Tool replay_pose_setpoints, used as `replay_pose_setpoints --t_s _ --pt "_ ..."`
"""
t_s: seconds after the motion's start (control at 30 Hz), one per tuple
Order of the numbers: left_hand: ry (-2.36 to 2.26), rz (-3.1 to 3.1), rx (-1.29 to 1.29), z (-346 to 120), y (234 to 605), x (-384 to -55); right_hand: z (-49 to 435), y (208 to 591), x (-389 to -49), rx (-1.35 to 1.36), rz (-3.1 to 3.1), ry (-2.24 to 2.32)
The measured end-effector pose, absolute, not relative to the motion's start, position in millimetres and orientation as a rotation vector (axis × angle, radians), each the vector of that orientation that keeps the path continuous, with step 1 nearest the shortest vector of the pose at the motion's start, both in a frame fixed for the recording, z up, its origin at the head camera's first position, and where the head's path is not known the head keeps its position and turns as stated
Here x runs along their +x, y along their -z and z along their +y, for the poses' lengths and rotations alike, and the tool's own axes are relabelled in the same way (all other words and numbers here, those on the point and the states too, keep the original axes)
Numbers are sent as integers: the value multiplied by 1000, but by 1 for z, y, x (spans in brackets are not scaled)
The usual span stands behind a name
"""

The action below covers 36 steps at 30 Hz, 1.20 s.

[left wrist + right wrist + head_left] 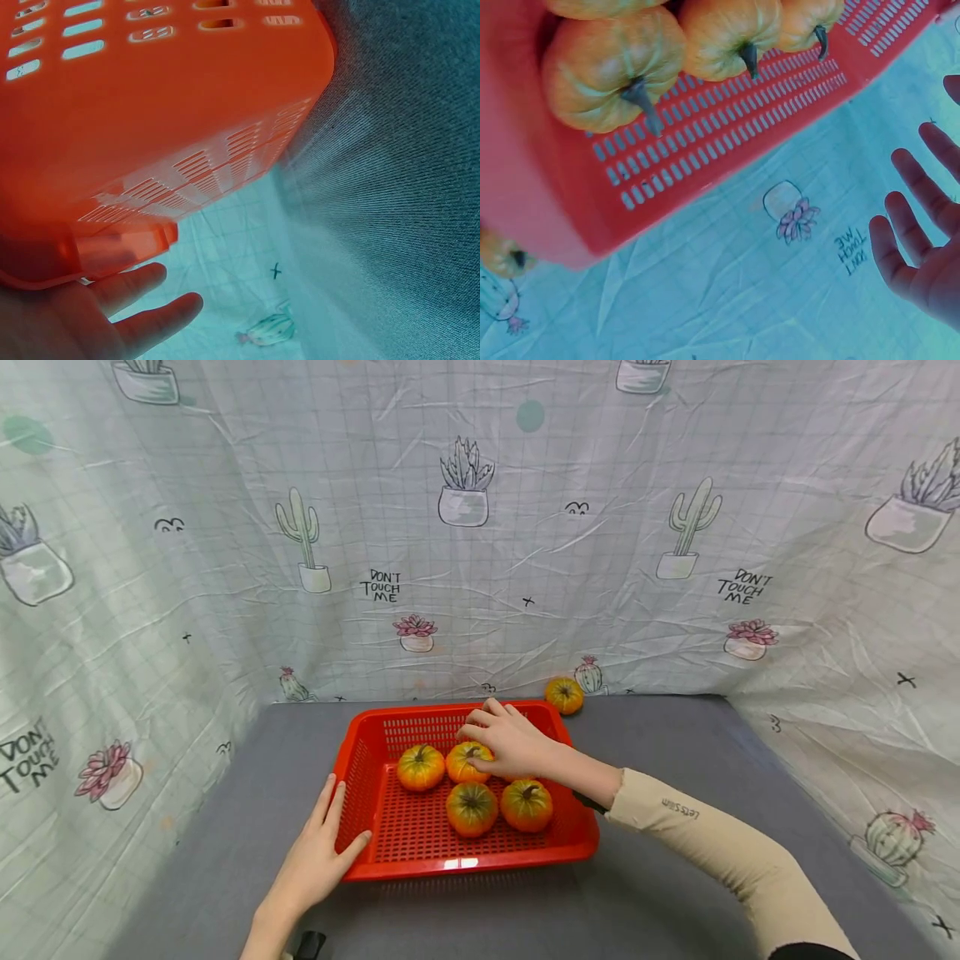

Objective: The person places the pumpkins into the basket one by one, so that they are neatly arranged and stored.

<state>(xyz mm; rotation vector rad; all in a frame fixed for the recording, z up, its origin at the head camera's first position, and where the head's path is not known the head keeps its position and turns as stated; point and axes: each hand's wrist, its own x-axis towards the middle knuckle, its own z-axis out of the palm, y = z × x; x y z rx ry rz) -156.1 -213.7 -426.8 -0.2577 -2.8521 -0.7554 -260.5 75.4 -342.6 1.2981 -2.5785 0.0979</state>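
A red plastic basket (405, 865) with slotted walls holds several small orange pumpkins, among them a back-left one (421, 767) and a front-right one (527, 805). My left hand (311, 856) rests at the basket's left rim near the front corner, fingers straight and thumb reaching over the edge. In the left wrist view two extended fingers (154, 319) show beside the rim. Over the back of the basket is my right hand (510, 742), overlapping a pumpkin (459, 763) and partly hiding another. Its fingers (911, 229) look spread and loosely bent, with nothing between them, in the right wrist view.
One more pumpkin (564, 695) sits outside the basket, by its back right corner. A grey cloth-covered table (660, 760) lies under everything. Printed plant-pattern curtains (540, 560) hang along the back and both sides.
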Motion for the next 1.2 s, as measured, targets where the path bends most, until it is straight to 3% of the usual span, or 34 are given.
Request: replay_pose_setpoints --t_s 0.73,1.2 --pt "752 -2850 -241 -214 429 -155 166 379 -239 1061 -2442 -289" --pt "760 -2855 -238 -213 429 -156 208 419 -253 810 -2492 -555"
